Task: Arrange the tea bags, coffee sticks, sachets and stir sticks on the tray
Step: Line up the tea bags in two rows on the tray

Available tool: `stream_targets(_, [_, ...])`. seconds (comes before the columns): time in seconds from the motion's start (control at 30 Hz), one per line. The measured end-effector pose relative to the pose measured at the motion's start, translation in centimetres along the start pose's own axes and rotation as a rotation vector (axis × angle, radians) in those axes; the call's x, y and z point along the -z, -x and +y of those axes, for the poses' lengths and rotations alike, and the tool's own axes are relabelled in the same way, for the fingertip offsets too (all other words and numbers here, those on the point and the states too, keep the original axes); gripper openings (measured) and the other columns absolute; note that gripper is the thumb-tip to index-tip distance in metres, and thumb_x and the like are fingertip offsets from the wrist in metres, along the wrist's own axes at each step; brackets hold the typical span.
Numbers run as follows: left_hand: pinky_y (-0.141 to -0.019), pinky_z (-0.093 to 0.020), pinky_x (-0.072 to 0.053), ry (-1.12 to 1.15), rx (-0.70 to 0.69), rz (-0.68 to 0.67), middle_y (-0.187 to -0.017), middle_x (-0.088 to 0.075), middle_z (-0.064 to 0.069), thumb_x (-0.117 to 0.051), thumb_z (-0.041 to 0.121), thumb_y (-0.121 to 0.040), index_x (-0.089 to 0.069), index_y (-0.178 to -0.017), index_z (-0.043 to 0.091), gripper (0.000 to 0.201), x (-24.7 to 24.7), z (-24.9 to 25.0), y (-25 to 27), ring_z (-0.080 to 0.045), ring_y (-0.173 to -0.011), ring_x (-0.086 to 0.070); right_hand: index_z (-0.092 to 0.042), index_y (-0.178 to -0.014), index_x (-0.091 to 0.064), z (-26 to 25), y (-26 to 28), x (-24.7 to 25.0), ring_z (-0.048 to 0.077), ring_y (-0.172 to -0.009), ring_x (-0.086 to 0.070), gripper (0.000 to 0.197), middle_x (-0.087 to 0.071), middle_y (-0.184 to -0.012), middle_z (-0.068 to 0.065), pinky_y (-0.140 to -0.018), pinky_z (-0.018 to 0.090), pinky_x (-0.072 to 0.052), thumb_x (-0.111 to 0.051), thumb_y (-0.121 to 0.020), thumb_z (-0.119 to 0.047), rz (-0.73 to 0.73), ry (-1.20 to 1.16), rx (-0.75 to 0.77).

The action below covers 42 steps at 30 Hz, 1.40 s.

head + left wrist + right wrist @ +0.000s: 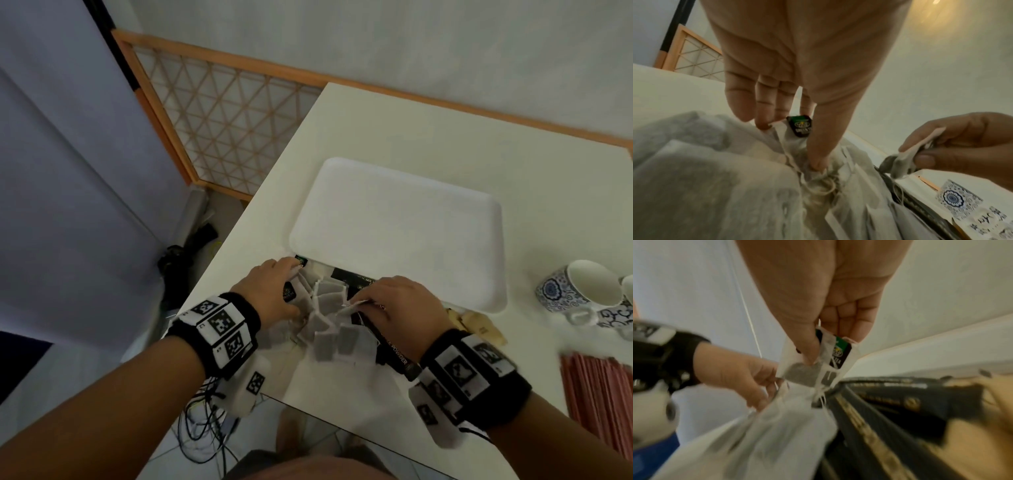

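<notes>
A heap of white tea bags lies on the table just in front of the white tray, which holds nothing. My left hand digs into the heap's left side; its thumb and fingers pinch tea bags beside a green-and-black tag. My right hand pinches one tea bag with its tag between thumb and fingers, just above the heap. Black coffee sticks lie under the right hand. Brown sachets and pink stir sticks lie to the right.
Two blue-patterned cups stand right of the tray. The table's left edge runs close to my left hand, with a wooden lattice screen and cables on the floor beyond it.
</notes>
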State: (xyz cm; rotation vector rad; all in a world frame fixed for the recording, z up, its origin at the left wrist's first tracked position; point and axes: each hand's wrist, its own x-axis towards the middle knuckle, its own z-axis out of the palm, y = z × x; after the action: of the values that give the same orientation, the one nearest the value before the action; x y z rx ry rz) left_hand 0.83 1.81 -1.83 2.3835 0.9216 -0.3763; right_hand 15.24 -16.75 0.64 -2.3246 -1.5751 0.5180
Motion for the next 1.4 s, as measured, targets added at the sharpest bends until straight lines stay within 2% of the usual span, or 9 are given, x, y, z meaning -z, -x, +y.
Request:
stream_targets(0.1, [-0.097, -0.035, -0.043, 0.051, 0.015, -0.005, -0.129, -0.042, -0.002, -0.080, 0.038, -0.066, -0.030, -0.141, 0.030, 0.091, 0.1, -0.1, -0.4, -0.022, -0.118, -0.046, -0.027, -0.104, -0.069, -0.7, -0.6, 1.6, 0.011, -0.093, -0.058, 0.019, -0.067, -0.100, -0.009, -0.080, 0.027, -0.045, -0.054, -0.093, -0.030, -0.099, -0.074, 0.031])
stream_targets(0.27, [-0.096, -0.034, -0.046, 0.070, 0.018, -0.012, -0.127, -0.039, -0.002, -0.082, 0.034, -0.066, -0.041, -0.134, 0.027, 0.080, 0.4, 0.1, -0.6, -0.021, -0.115, -0.048, -0.027, -0.071, -0.055, -2.0, -2.8, 1.1, 0.008, -0.066, -0.049, 0.019, -0.053, -0.071, -0.010, -0.064, 0.026, -0.041, -0.058, -0.090, -0.029, -0.294, -0.076, 0.021])
stream_targets(0.33, [-0.095, -0.035, -0.047, 0.082, 0.005, -0.002, -0.127, -0.039, -0.001, -0.082, 0.032, -0.065, -0.044, -0.129, 0.024, 0.075, 0.5, 0.1, -0.7, -0.020, -0.113, -0.048, -0.020, -0.086, -0.064, -2.2, -3.9, 0.5, 0.015, -0.081, -0.055, 0.008, -0.058, -0.087, -0.002, -0.073, 0.028, -0.044, -0.058, -0.089, -0.025, -0.288, -0.066, -0.011])
stream_targets(0.5, [-0.089, -0.032, -0.046, 0.106, -0.034, 0.005, -0.121, -0.043, 0.001, -0.081, 0.028, -0.067, -0.046, -0.121, 0.020, 0.065, 0.4, 0.1, -1.0, -0.017, -0.106, -0.048, -0.026, -0.119, -0.055, -1.8, -5.1, -0.7, 0.015, -0.099, -0.053, 0.039, -0.046, -0.119, -0.004, -0.086, 0.029, -0.048, -0.068, -0.082, -0.021, -0.196, -0.154, -0.113])
stream_targets(0.67, [-0.078, -0.028, -0.045, 0.167, -0.068, 0.019, -0.107, -0.049, 0.005, -0.081, 0.023, -0.066, -0.046, -0.115, 0.026, 0.060, 0.5, 0.1, -1.4, -0.015, -0.093, -0.051, -0.031, -0.132, -0.043, -1.8, -5.7, -0.9, 0.010, -0.093, -0.050, 0.057, -0.052, -0.116, -0.005, -0.084, 0.026, -0.045, -0.069, -0.081, -0.030, -0.215, -0.088, -0.165])
stream_targets(0.77, [-0.080, -0.030, -0.047, 0.183, -0.080, -0.007, -0.107, -0.054, 0.004, -0.079, 0.024, -0.068, -0.048, -0.119, 0.025, 0.059, 0.6, 0.0, -1.8, -0.016, -0.094, -0.055, -0.031, -0.128, -0.049, -2.0, -6.0, -0.7, 0.012, -0.093, -0.050, 0.052, -0.051, -0.106, -0.008, -0.084, 0.027, -0.045, -0.068, -0.081, -0.035, -0.232, -0.022, -0.163])
stream_targets(0.93, [-0.077, -0.031, -0.049, 0.202, -0.131, -0.018, -0.099, -0.057, -0.001, -0.076, 0.020, -0.071, -0.060, -0.100, 0.018, 0.033, 0.9, -0.1, -2.0, -0.020, -0.088, -0.057, -0.030, -0.111, -0.063, -2.3, -6.0, -0.5, 0.014, -0.096, -0.055, 0.033, -0.055, -0.103, -0.005, -0.082, 0.026, -0.045, -0.070, -0.079, -0.034, -0.230, -0.040, -0.179])
stream_targets(1.17, [-0.068, -0.024, -0.048, 0.430, -0.175, -0.011, -0.081, -0.063, 0.004, -0.077, 0.013, -0.072, -0.061, -0.081, 0.023, 0.021, 1.8, -1.1, -2.5, -0.014, -0.076, -0.058, -0.027, -0.092, -0.067, -1.7, -5.4, 0.1, 0.013, -0.083, -0.063, 0.019, -0.068, -0.087, -0.007, -0.079, 0.035, -0.054, -0.075, -0.075, -0.029, -0.149, -0.306, -0.235])
stream_targets(1.4, [-0.075, -0.032, -0.053, 0.692, -0.163, -0.096, -0.085, -0.069, -0.003, -0.079, 0.008, -0.073, -0.064, -0.089, 0.016, 0.023, 3.7, -1.9, -4.2, -0.016, -0.079, -0.063, -0.034, -0.086, -0.066, -1.3, -5.5, 2.5, 0.003, -0.078, -0.063, 0.018, -0.068, -0.083, -0.014, -0.070, 0.017, -0.051, -0.077, -0.075, -0.025, -0.018, -0.366, -0.263])
